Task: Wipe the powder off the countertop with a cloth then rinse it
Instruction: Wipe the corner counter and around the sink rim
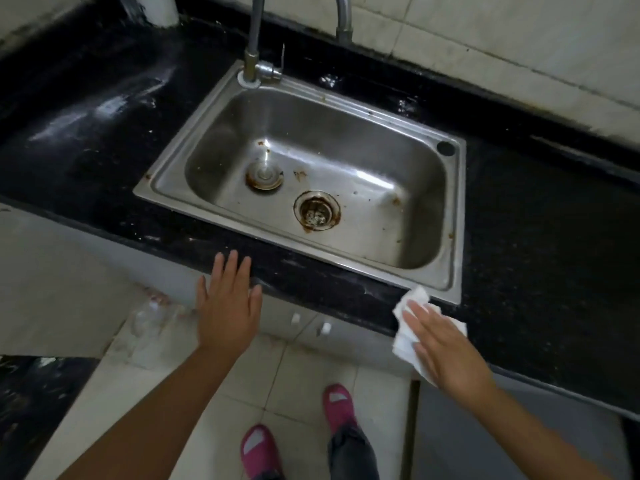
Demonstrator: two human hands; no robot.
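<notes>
A white cloth (408, 323) lies on the front edge of the black countertop (540, 244), just right of the sink's near corner. My right hand (446, 348) presses flat on it with straight fingers. My left hand (227, 306) hovers open at the counter's front edge, left of the sink, fingertips over the black top. White powder smears (104, 105) streak the countertop at the far left. A thin stream of water runs from the tap (254, 64) into the steel sink (453, 216).
A loose round plug (264, 174) and the rusty drain (317, 211) sit in the sink bottom. A second hose (343, 19) rises at the back by the tiled wall. My feet in pink slippers (337, 407) stand on the tiled floor.
</notes>
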